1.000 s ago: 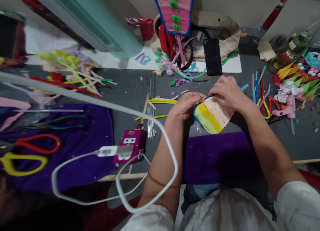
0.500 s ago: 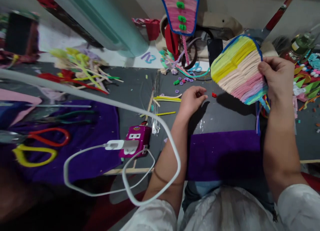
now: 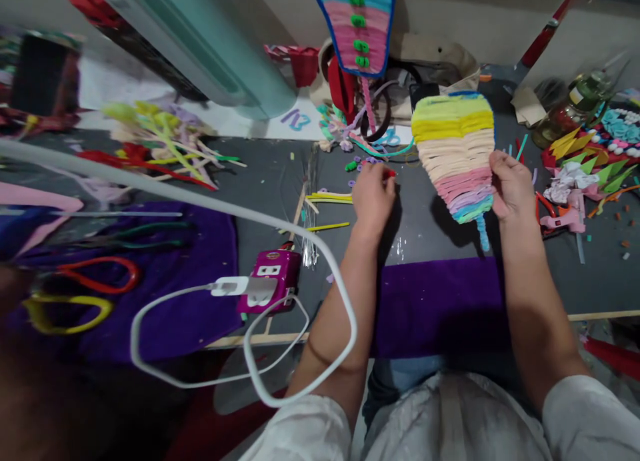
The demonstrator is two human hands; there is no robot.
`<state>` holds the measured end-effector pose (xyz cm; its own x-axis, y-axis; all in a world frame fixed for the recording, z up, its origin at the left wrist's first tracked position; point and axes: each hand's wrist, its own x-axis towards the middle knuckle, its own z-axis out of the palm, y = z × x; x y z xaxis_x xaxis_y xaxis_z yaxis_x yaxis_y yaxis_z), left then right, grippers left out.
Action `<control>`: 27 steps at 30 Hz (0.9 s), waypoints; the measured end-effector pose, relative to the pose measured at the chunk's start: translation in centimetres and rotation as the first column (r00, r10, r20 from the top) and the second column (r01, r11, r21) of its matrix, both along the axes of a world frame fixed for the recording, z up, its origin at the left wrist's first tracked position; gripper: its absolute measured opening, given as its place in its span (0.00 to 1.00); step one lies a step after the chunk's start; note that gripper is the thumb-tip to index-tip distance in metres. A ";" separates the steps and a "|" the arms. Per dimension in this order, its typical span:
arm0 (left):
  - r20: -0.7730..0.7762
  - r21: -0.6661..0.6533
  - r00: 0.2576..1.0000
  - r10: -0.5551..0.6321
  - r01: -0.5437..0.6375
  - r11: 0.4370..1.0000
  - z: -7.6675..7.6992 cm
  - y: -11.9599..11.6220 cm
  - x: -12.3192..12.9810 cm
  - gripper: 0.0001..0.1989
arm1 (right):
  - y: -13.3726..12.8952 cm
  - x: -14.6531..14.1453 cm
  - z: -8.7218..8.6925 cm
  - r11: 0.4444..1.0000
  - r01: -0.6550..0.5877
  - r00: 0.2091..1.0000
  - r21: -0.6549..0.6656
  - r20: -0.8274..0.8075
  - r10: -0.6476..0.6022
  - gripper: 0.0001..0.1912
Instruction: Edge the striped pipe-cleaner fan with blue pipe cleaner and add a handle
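Observation:
My right hand (image 3: 513, 184) grips the right edge of a striped panel (image 3: 455, 151) in yellow, cream, pink, lilac and blue. The panel hangs over the dark tabletop with its narrow end and a twisted blue stem downward. My left hand (image 3: 374, 196) is low over the table, fingers curled, with a small red piece (image 3: 389, 173) at its fingertips. Just beyond that hand are small green (image 3: 351, 166) and purple bits. Yellow and cream strips (image 3: 330, 198) lie to its left. A similar panel with green pieces (image 3: 357, 24) stands at the back.
A magenta socket block (image 3: 275, 281) with a white plug is left of my left arm, and a white cable (image 3: 320, 238) loops in front. Purple cloth (image 3: 440, 308) covers the near edge. Scissors (image 3: 100, 274) lie far left. A pink glue gun (image 3: 567, 214) and a jar (image 3: 570, 108) are right.
My right hand has moved left and down, turning the panel more upright with its stem now showing. My left hand has shifted slightly left and its fingers have closed at the red piece.

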<state>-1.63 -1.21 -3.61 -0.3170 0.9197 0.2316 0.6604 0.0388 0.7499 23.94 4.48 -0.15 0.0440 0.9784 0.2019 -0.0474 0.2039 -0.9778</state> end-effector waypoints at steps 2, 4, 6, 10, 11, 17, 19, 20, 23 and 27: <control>0.140 0.053 0.987 0.079 -0.088 0.995 -0.7 0.2 -2.2 0.06 | -0.6 -0.8 -0.9 0.992 -0.042 0.996 -0.115 -0.082 0.033 0.20; 0.186 0.052 0.969 0.164 -0.176 0.983 -1.2 0.3 -3.8 0.13 | -1.2 -1.8 -1.6 0.975 -0.072 0.990 -0.208 -0.131 0.045 0.20; 0.159 0.060 0.964 0.211 -0.223 0.973 -1.1 0.1 -4.4 0.23 | -1.8 -2.7 -2.2 0.957 -0.075 0.985 -0.281 -0.170 0.027 0.19; 0.099 0.148 0.978 0.186 -0.199 0.969 1.4 -1.0 -3.3 0.25 | -2.8 -3.9 -3.1 0.924 -0.068 0.968 -0.377 -0.249 -0.031 0.15; 0.144 0.115 0.982 0.123 -0.140 0.983 2.2 -1.3 -2.7 0.22 | -3.0 -4.1 -3.3 0.915 -0.077 0.965 -0.397 -0.261 -0.032 0.14; 0.046 0.092 0.994 -0.103 0.098 0.991 4.4 -0.5 1.3 0.13 | -3.6 -4.4 -3.5 0.891 -0.083 0.988 -0.446 -0.151 0.016 0.14; -0.044 0.020 0.950 -0.309 0.310 0.950 4.1 0.6 2.4 0.16 | -3.7 -4.3 -3.5 0.897 -0.056 0.998 -0.439 -0.037 0.044 0.15; -0.076 -0.025 0.911 -0.406 0.405 0.914 3.9 1.1 2.9 0.20 | -3.7 -4.2 -3.5 0.901 -0.044 0.998 -0.432 0.024 0.060 0.16; -0.126 -0.140 0.822 -0.556 0.540 0.830 3.3 2.1 3.9 0.28 | -3.7 -3.6 -3.6 0.926 -0.015 0.972 -0.377 0.214 0.102 0.16; -0.148 -0.219 0.788 -0.598 0.564 0.796 1.9 2.0 4.2 0.30 | -3.9 -2.8 -3.2 0.948 -0.028 0.869 -0.316 0.461 0.180 0.11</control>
